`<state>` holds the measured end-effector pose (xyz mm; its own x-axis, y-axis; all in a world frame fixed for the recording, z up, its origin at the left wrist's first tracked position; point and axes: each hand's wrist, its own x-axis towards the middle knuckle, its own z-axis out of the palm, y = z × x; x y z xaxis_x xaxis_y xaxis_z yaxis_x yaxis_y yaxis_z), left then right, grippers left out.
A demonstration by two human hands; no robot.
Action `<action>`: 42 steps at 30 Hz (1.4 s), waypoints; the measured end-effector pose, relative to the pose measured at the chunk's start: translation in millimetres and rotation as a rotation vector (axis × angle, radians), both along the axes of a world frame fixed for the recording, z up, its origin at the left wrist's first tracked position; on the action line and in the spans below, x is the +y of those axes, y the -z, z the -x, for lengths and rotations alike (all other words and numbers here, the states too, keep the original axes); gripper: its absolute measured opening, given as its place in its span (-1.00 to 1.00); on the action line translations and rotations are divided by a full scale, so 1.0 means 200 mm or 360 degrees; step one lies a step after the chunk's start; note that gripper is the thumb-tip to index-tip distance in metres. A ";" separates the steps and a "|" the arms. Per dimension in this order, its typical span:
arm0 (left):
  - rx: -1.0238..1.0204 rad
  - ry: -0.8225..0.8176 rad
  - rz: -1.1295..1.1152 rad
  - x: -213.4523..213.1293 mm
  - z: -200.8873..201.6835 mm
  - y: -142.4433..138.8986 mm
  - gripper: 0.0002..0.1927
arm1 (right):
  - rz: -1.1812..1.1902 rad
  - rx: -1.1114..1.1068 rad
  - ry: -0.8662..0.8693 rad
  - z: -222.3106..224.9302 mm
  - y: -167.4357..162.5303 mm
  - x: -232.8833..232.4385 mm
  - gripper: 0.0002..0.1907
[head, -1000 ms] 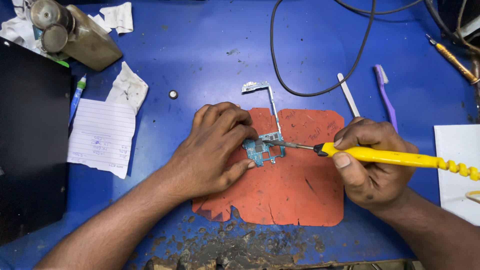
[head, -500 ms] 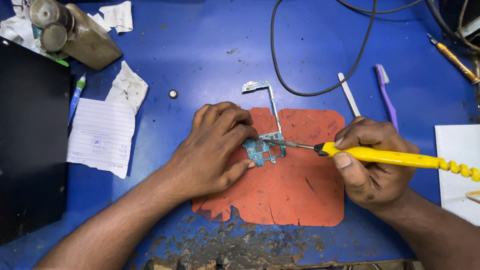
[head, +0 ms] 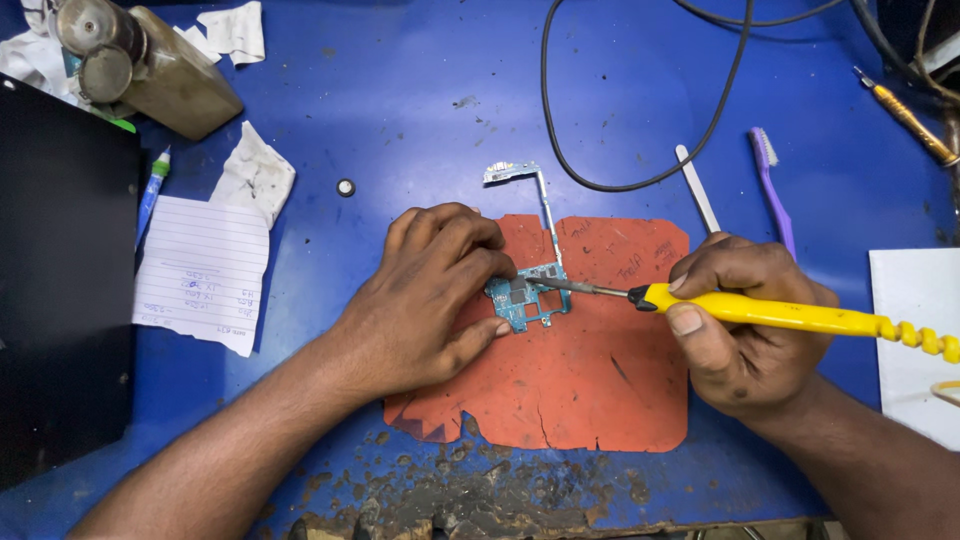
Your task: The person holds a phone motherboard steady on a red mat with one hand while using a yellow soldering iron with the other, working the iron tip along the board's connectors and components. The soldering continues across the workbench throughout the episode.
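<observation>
Head view: soldering looks mid-way, judging by the layout. The small teal circuit board (head: 527,300) lies on the red-orange mat (head: 590,390), w/ a thin metal strip (head: 540,195) running up from it onto the blue table (head: 400,110). The iron's tip sits on the board's upper edge near a grey chip, so the joint work seems under way, not finished (can't tell how many joints are done; too small).

Left hand (head: 425,295): fingers curled down, fingertips pinning the board's left side, thumb at its lower edge.

Right hand (head: 745,325): closed round the yellow soldering iron (head: 790,315), pen-style grip.

Untouched nearby: white spudger (head: 697,188), purple brush (head: 770,180), black cable (head: 640,185), lined paper note (head: 200,270).
</observation>
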<state>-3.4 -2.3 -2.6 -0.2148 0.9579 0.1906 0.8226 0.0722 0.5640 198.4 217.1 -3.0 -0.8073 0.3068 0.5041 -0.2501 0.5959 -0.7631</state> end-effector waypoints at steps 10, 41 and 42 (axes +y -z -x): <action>0.0011 0.0002 -0.0006 0.00 0.00 0.00 -0.50 | -0.0014 -0.0001 0.0001 0.00 0.00 0.00 -0.84; 0.0011 0.0002 -0.0005 0.00 0.00 0.00 -0.50 | 0.0011 -0.0008 -0.0005 -0.01 0.00 0.01 -0.84; 0.0012 0.0000 0.0001 0.00 0.00 0.00 -0.50 | 0.0013 -0.0002 -0.0007 -0.01 0.00 0.01 -0.84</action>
<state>-3.3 -1.8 -2.6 -0.2132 0.9580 0.1916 0.8267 0.0724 0.5579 200.1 218.6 -2.5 -0.8094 0.3073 0.5004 -0.2517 0.5885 -0.7684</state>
